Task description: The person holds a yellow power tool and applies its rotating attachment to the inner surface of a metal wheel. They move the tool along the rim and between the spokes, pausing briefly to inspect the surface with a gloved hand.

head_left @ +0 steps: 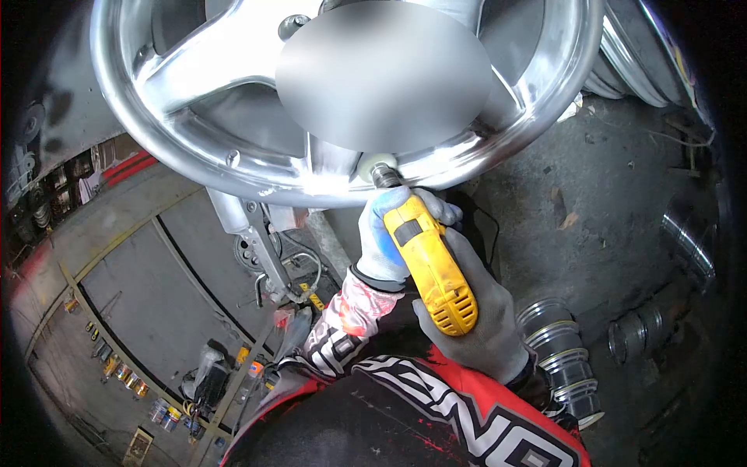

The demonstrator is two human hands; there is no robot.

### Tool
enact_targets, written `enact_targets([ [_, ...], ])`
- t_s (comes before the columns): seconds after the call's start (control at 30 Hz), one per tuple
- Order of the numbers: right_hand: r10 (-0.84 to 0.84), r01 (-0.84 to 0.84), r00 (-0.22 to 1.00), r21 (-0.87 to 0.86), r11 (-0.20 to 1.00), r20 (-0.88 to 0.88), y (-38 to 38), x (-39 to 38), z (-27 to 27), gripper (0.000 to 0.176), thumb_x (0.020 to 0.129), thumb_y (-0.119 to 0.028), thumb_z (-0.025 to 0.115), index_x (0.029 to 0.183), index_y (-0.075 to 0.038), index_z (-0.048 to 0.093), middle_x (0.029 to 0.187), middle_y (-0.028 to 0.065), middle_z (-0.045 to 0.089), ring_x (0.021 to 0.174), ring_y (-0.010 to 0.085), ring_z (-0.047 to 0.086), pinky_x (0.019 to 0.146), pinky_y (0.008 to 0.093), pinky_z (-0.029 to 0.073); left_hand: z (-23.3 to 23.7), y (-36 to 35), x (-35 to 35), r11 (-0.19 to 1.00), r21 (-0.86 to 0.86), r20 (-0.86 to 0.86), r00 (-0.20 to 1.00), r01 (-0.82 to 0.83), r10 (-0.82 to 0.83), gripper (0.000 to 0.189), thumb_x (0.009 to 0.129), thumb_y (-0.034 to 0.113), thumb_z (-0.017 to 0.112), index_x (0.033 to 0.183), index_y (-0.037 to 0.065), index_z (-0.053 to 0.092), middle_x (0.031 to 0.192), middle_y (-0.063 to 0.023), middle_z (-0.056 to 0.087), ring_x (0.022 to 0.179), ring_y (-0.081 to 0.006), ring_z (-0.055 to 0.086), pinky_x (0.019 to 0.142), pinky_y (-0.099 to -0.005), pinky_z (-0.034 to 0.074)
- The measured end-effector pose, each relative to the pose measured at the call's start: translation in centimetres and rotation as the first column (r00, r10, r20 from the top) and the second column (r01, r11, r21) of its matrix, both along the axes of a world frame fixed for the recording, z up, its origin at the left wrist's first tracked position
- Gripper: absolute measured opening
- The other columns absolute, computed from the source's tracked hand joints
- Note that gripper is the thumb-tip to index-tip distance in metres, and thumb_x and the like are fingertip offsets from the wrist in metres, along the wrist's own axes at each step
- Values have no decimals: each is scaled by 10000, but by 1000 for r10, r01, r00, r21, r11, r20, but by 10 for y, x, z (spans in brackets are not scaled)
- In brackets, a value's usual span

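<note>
A large shiny metal wheel rim (pixel 187 148) with broad spokes fills the top of the head view. My left hand (pixel 381 233), in a white and blue glove, is closed around the front of a yellow power drill (pixel 432 268). My right hand (pixel 490 319), in a grey glove, wraps the rear of its body near the vents. At the tool's dark chuck (pixel 384 175) sits a pale round pad (pixel 377 165), touching the rim's lower edge. Any handle or trigger underneath is hidden by the body and my hands.
Below the rim stands a metal support arm (pixel 253 241) with hoses. More rims (pixel 560 358) are stacked on the floor at right, with another (pixel 689 245) farther out. Small bottles and cans (pixel 163 412) stand at lower left. A blurred oval covers the rim's centre.
</note>
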State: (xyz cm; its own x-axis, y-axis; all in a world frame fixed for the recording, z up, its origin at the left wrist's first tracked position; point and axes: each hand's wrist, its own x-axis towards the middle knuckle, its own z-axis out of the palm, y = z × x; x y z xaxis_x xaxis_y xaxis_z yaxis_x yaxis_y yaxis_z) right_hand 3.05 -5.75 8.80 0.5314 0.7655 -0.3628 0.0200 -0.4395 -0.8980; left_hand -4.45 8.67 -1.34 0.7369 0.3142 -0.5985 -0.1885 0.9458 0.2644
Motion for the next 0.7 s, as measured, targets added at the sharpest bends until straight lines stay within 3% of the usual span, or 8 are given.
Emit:
enact_targets([
  [0.07,18,-18,1000,-29,999,-11,-2,3,1,814,787,-164,830,1484,-16,438,1039,247,680,895,398,724,793,441,603,-5,-1,0,999,-26,87,996,-31,33,489,906,390,534,826,-72,670,804,-237,659,866,-396,645,945,-493,494],
  [0.3,-2,3,999,-31,1000,40,-15,10,4,809,792,-152,825,1485,-7,432,1193,262,664,1019,404,715,860,436,595,-15,-22,16,997,-65,66,997,38,-34,475,900,379,560,834,-77,677,810,-224,665,908,-402,685,868,-471,562],
  [0.47,24,-23,999,-30,999,36,-12,1,1,812,793,-151,823,1484,6,426,1225,261,654,1079,408,697,894,439,585,-13,-19,9,993,-115,87,995,-32,42,465,889,372,572,833,-77,680,850,-237,686,895,-401,690,851,-480,570],
  [0.57,49,-48,996,-14,999,72,-7,-1,3,806,794,-143,819,1481,11,428,1243,267,647,1101,416,688,910,443,578,-4,-13,9,1000,-12,6,1000,-23,23,458,861,404,541,794,-27,680,790,-218,665,835,-397,638,909,-510,495],
  [0.63,58,-54,993,-39,998,106,-8,3,8,799,795,-136,816,1480,12,430,1254,271,642,1105,419,686,915,441,576,4,-11,16,996,-34,6,997,78,-78,453,869,395,531,802,-27,681,795,-218,665,873,-395,651,932,-505,498],
  [0.7,31,-22,998,-155,988,57,-19,6,14,783,804,-128,811,1473,26,434,1221,265,658,1077,395,702,891,425,574,-7,-23,27,984,-169,29,998,58,-54,461,861,397,542,806,-39,681,806,-223,673,907,-395,671,904,-488,528],
])
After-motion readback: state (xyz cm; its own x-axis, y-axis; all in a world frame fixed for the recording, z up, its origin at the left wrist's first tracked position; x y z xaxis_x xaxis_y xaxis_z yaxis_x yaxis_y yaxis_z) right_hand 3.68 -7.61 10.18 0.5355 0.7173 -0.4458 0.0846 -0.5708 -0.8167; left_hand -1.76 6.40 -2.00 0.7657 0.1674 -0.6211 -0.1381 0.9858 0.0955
